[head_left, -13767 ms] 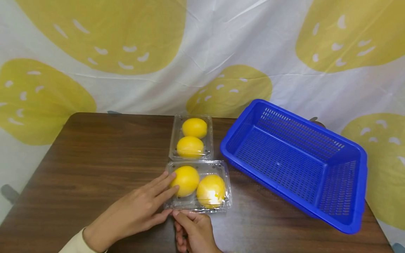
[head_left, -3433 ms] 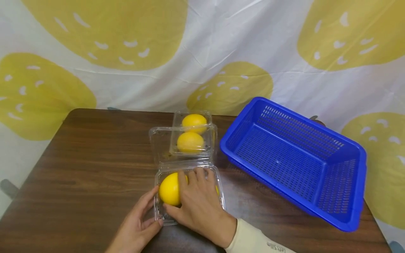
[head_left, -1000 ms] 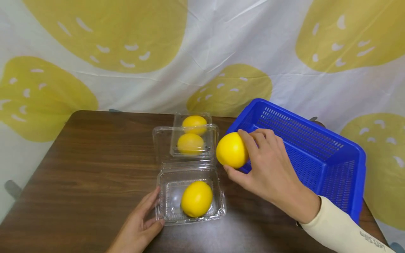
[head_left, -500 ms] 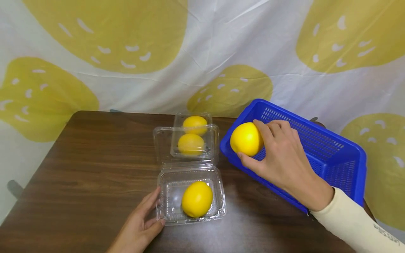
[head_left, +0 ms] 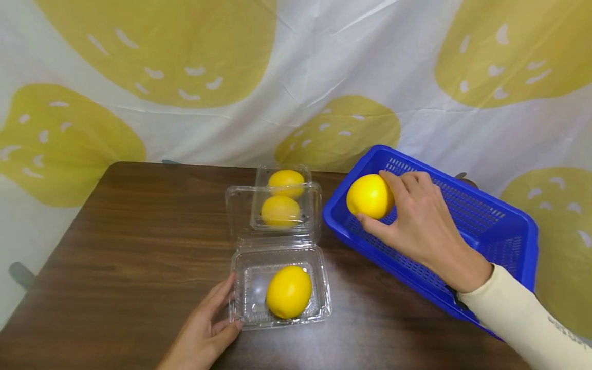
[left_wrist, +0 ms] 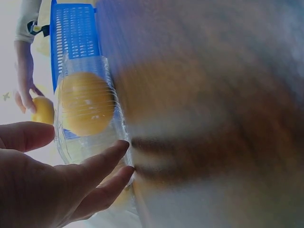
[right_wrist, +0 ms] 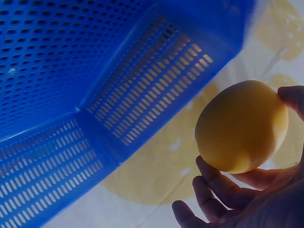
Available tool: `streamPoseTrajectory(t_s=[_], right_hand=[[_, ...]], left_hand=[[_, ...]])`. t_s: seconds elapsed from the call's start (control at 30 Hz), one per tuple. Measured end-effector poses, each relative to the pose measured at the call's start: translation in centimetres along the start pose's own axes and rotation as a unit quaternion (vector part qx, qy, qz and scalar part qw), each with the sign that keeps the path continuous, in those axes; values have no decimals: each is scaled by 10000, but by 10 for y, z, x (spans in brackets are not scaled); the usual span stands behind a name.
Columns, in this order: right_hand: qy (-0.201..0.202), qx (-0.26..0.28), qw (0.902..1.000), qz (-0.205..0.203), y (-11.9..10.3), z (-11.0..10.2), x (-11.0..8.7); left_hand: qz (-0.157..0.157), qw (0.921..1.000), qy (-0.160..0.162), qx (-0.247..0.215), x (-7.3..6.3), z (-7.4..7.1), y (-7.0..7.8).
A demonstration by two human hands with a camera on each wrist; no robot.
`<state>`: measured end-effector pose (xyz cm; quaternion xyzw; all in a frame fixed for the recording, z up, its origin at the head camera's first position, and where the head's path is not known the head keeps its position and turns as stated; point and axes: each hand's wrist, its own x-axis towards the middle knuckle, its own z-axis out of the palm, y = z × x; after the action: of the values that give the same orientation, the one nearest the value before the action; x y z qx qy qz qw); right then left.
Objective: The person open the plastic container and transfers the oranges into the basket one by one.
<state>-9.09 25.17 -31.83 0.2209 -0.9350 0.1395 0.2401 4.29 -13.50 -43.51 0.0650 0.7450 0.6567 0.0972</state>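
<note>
My right hand [head_left: 422,226] holds a smooth, oval yellow fruit [head_left: 369,196] between thumb and fingers, over the left end of the blue basket [head_left: 490,198]. In the right wrist view this fruit [right_wrist: 240,126] shows beside the basket's slotted wall [right_wrist: 156,76]. At the front, a clear plastic container [head_left: 252,262] stands with its lid tipped back; one yellow fruit [head_left: 289,291] lies in its right half. Against that container's left side rests my left hand [head_left: 203,321], thumb by the front corner. The left wrist view shows its fingertips [left_wrist: 122,146] low on the container wall, fingers fairly straight.
A second clear container [head_left: 302,221] with two yellow fruits [head_left: 280,210] stands behind, partly seen through the raised lid [head_left: 236,216]. The brown wooden table [head_left: 139,246] ends at a white cloth [head_left: 208,139] with yellow prints at the back.
Earlier the front container was shut with two fruits inside; its lid has since been opened. The right hand took out the left fruit and carried it right, over the basket. The left hand stays put lately.
</note>
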Motion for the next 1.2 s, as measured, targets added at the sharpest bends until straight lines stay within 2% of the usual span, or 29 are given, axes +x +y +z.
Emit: streamPoseTrajectory(t_s=[0.2, 0.6, 0.83, 1.2], right_hand=[[-173, 14, 9998, 124, 10, 3, 0], [-269, 77, 9990, 339, 28, 10, -2], [-478, 167, 9969, 610, 34, 13, -3], [-737, 87, 9943, 764, 43, 19, -6]], left_hand=[[-60, 10000, -9, -31, -1, 0, 1], [-58, 10000, -1, -59, -1, 1, 1], [-34, 10000, 12, -30, -2, 2, 1], [-20, 9999, -39, -109, -2, 2, 1]])
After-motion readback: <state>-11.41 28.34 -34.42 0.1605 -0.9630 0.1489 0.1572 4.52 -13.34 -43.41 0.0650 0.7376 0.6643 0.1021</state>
